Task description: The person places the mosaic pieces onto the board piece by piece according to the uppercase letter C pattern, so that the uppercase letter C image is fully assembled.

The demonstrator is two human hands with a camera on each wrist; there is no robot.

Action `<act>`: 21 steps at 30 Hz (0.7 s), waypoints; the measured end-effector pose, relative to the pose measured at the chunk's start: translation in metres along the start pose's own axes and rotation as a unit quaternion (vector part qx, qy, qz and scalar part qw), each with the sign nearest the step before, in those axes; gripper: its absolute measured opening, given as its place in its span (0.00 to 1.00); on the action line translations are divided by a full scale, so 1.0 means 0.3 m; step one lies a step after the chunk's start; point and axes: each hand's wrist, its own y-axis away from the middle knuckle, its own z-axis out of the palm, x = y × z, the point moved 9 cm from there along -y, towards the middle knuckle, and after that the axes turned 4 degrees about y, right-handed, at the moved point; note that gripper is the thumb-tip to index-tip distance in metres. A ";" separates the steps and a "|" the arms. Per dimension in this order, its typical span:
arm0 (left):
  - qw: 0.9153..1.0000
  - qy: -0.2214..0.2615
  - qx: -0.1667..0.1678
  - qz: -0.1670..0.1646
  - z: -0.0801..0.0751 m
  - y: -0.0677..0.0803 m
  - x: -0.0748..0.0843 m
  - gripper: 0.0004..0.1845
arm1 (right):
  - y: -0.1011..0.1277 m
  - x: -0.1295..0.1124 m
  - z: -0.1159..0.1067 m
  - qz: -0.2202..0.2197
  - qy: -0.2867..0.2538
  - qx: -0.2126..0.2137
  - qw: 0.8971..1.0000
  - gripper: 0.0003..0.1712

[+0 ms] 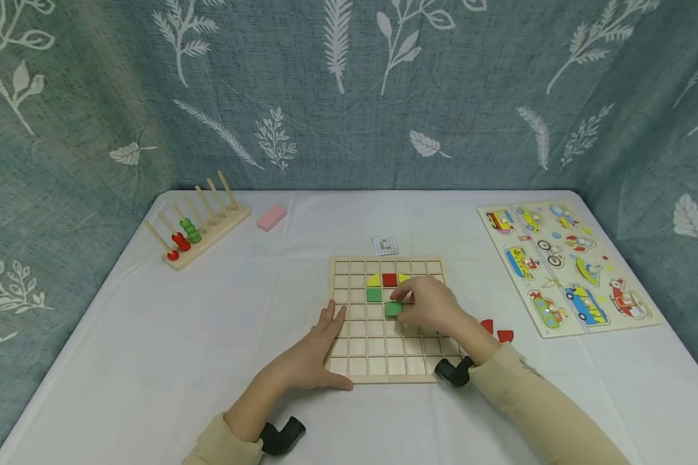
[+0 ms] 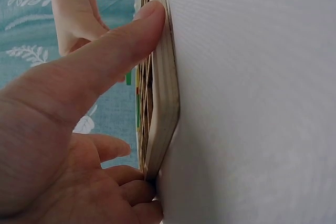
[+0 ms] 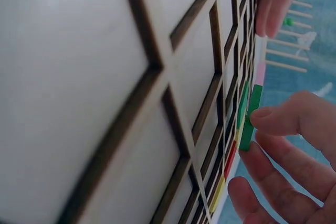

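— On the wooden grid board (image 1: 387, 374), near its middle, where is the green square tile (image 1: 393, 309) relative to the fingers?

— It sits at the tips of the right hand (image 1: 430, 307), pinched between the thumb and the fingers. The right wrist view shows the same tile (image 3: 251, 116) edge-on, with a fingertip (image 3: 268, 115) on its upper face and other fingers curled under it.

— Is it seated in a cell yet?

— I judge not fully. In the right wrist view it stands proud of the grid ribs, tilted a little off the board's surface. It hovers over the cell diagonally below and to the right of the other green tile (image 1: 374, 294), which lies flat in its own square.

— Which way does it have to go, then?

— Straight down into the cell beneath it. The tile is square, so there is no long axis to turn, only its edges to line up with the ribs.

— And the left hand (image 1: 317, 352)?

— It lies open at the board's near left corner, fingers straight, thumb (image 2: 123, 45) pressed along the board's edge (image 2: 167, 103). It is clearly farther from the tile than the right hand.

— What else is set on the board?

— A red tile (image 1: 390, 279) in the row above, flanked by yellow quarter-round pieces (image 1: 374, 280).
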 end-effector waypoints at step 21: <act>1.000 0.000 -0.002 0.000 -0.002 -0.001 -0.001 0.63 | -0.047 -0.083 0.043 -0.039 0.022 -0.011 0.999 0.15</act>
